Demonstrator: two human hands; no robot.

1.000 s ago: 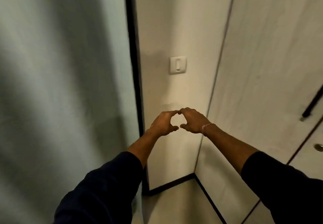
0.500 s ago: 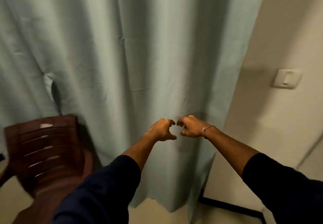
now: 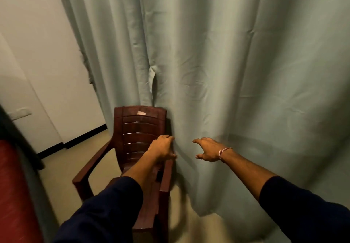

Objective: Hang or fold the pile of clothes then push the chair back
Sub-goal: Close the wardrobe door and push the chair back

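One dark brown slatted plastic chair [image 3: 136, 148] backed against pale green curtain [image 3: 227, 72]. Left hand [image 3: 162, 149] curled, empty, over chair; right hand [image 3: 207, 150] spread beside curtain. Hands parted since before.

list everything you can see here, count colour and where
chair: 1, dark brown, floor at centre left, back against the curtain
curtain: 1, pale green, hangs across centre and right
wall: 1, white, left
floor: 1, beige, bottom left
red thing: 1, far left edge, blurred
bracelet: 1, pinkish, right wrist
left hand: 1, over the chair by the curtain
right hand: 1, open, before the curtain
sleeves: 2, navy, bottom
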